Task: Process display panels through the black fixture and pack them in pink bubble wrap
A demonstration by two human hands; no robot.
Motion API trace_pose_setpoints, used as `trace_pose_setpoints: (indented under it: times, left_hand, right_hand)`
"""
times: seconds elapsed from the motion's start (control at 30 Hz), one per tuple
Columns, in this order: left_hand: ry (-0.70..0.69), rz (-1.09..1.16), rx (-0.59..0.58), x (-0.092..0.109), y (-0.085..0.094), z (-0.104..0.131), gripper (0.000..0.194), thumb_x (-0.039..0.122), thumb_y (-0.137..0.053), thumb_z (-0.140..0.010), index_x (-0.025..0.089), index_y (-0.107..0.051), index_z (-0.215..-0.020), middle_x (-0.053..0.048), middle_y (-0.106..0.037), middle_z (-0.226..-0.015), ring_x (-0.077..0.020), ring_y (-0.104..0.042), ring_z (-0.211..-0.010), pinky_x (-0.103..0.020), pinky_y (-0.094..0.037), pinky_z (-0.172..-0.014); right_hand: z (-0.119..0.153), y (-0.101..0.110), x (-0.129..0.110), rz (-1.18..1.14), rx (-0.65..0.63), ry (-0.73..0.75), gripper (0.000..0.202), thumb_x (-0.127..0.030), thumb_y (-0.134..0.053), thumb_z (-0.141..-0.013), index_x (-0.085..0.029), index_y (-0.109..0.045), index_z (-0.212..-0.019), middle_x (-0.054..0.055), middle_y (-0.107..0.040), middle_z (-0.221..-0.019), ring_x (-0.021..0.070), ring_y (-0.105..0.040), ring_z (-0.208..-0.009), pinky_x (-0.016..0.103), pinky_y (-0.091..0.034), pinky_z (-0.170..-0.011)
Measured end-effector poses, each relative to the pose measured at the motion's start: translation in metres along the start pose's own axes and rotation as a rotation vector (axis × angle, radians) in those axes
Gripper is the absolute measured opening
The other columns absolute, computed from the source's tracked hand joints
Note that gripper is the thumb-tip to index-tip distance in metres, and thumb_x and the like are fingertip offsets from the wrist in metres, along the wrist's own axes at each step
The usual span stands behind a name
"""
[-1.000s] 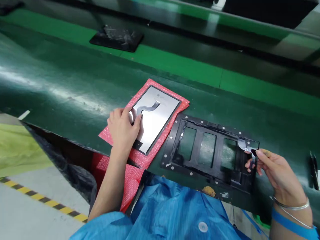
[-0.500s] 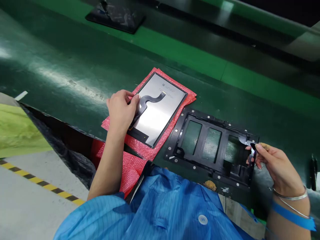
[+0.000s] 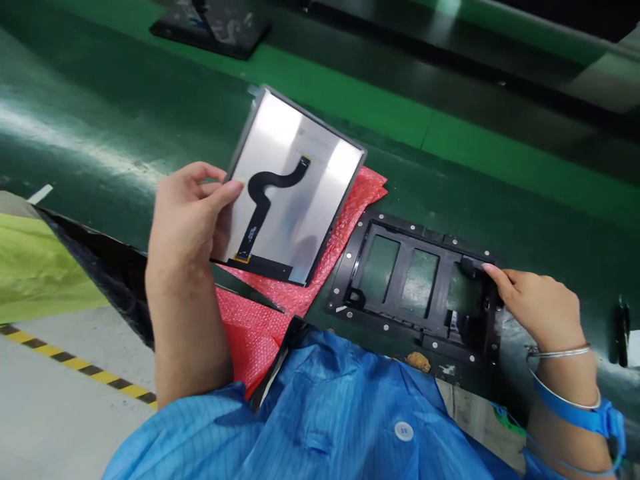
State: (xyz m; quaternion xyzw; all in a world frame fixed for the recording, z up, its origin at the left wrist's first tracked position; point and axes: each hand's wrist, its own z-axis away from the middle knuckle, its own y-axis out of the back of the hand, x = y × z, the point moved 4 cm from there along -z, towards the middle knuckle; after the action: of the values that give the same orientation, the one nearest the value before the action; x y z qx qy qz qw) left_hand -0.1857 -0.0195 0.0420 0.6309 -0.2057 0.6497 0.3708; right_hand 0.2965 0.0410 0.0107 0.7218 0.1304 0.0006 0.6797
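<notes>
My left hand [image 3: 187, 217] grips the left edge of a display panel [image 3: 320, 193], thumb on its silvery back. The panel is raised and tilted above the red bubble wrap [image 3: 367, 190]. A curved black flex cable [image 3: 260, 207] lies across its back. On the right, my right hand [image 3: 537, 303] holds the right end of a black frame [image 3: 405, 287], its thumb on the rim and the other fingers partly hidden. The frame lies on the green table and has several rectangular openings and small round metal dots along its border.
A dark flat panel [image 3: 215, 30] lies on the green table [image 3: 450, 180] at the back left. More red bubble wrap [image 3: 250, 330] is by my left forearm. Dark slim tools [image 3: 623, 330] lie at the far right. A brownish lump [image 3: 418, 361] sits near the front edge.
The display panel has been lifted off the bubble wrap and moved left in my left hand. My right hand now grips the frame's end, and the shiny strip it held no longer shows.
</notes>
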Motion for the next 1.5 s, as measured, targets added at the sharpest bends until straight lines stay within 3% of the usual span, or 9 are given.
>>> trace_pose_setpoints:
  times: [0.13,0.23,0.33,0.43,0.93,1.03,1.2,1.37,1.5]
  left_hand:
    - [-0.039,0.180,-0.101,0.009,0.000,0.017,0.044,0.037,-0.093,-0.059,0.027,-0.062,-0.088,0.009,-0.069,-0.065,-0.0135,-0.060,-0.055,-0.025,-0.045,-0.047]
    - [0.012,0.253,-0.273,0.008,-0.026,0.037,0.051,0.036,-0.092,-0.060,0.028,-0.065,-0.102,0.006,-0.072,-0.070,-0.0169,-0.065,-0.057,-0.028,-0.051,-0.048]
    - [0.071,0.318,-0.398,0.006,-0.063,0.059,0.056,0.027,-0.090,-0.061,0.023,-0.065,-0.111,0.001,-0.077,-0.086,-0.0184,-0.070,-0.065,-0.029,-0.058,-0.059]
    - [0.069,0.359,-0.492,0.009,-0.093,0.079,0.056,0.026,-0.085,-0.067,0.021,-0.063,-0.118,-0.005,-0.077,-0.100,-0.0228,-0.075,-0.082,-0.032,-0.061,-0.071]
    - [-0.026,0.367,-0.547,0.036,-0.112,0.125,0.046,0.031,-0.073,-0.084,0.023,-0.061,-0.128,-0.008,-0.072,-0.118,-0.0320,-0.069,-0.116,-0.041,-0.062,-0.091]
    - [-0.068,0.369,-0.640,0.043,-0.112,0.128,0.051,0.038,-0.072,-0.085,0.026,-0.062,-0.133,-0.009,-0.070,-0.123,-0.0350,-0.067,-0.119,-0.042,-0.064,-0.085]
    - [-0.124,0.344,-0.692,0.019,-0.100,0.109,0.050,0.042,-0.070,-0.089,0.027,-0.063,-0.136,-0.010,-0.068,-0.134,-0.0351,-0.064,-0.125,-0.041,-0.062,-0.086]
    - [-0.215,-0.019,-0.668,-0.033,-0.084,0.095,0.047,0.044,-0.066,-0.094,0.022,-0.063,-0.135,-0.013,-0.066,-0.137,-0.0302,-0.061,-0.129,-0.047,-0.047,-0.111]
    - [-0.456,-0.360,-0.613,-0.053,-0.084,0.100,0.049,0.045,-0.054,-0.101,0.017,-0.058,-0.141,-0.014,-0.064,-0.141,-0.0283,-0.059,-0.129,-0.047,-0.042,-0.114]
  right_hand:
    - [0.009,0.018,-0.030,0.043,0.209,-0.026,0.048,-0.057,-0.048,-0.098,-0.022,-0.068,-0.073,0.004,-0.061,-0.056,0.0152,-0.048,-0.045,0.029,-0.029,-0.050]
    - [0.023,0.038,-0.082,-0.257,0.398,0.294,0.026,-0.044,-0.058,-0.098,-0.022,-0.071,-0.103,0.008,-0.076,-0.088,0.0208,-0.070,-0.076,0.033,-0.050,-0.068]
    - [0.040,0.045,-0.136,-0.329,0.342,0.694,0.042,-0.036,-0.068,-0.094,-0.024,-0.062,-0.134,0.011,-0.075,-0.120,0.0268,-0.069,-0.114,0.041,-0.054,-0.094]
    - [0.051,0.036,-0.166,-0.286,0.293,0.881,0.044,-0.022,-0.060,-0.098,-0.022,-0.057,-0.142,0.010,-0.070,-0.133,0.0241,-0.063,-0.128,0.039,-0.051,-0.103]
    - [0.056,0.041,-0.150,-0.259,0.474,0.850,0.045,-0.014,-0.055,-0.098,-0.028,-0.059,-0.141,0.004,-0.073,-0.128,0.0220,-0.067,-0.124,0.034,-0.058,-0.090]
    - [0.052,0.055,-0.129,-0.414,0.552,0.583,0.039,-0.022,-0.057,-0.099,-0.035,-0.065,-0.134,0.000,-0.077,-0.119,0.0266,-0.073,-0.110,0.043,-0.062,-0.087]
    - [0.039,0.063,-0.070,-0.729,0.862,0.049,0.037,-0.036,-0.049,-0.101,-0.019,-0.073,-0.124,0.011,-0.075,-0.115,0.0352,-0.071,-0.109,0.056,-0.060,-0.090]
    - [0.043,0.034,-0.029,-1.191,0.540,-0.464,0.023,-0.031,-0.075,-0.079,-0.023,-0.079,-0.100,0.004,-0.077,-0.100,0.0259,-0.073,-0.099,0.049,-0.053,-0.107]
    - [0.058,0.016,-0.028,-1.279,0.352,-0.698,0.035,-0.031,-0.081,-0.066,-0.022,-0.077,-0.100,0.000,-0.075,-0.088,0.0223,-0.074,-0.089,0.043,-0.059,-0.097]
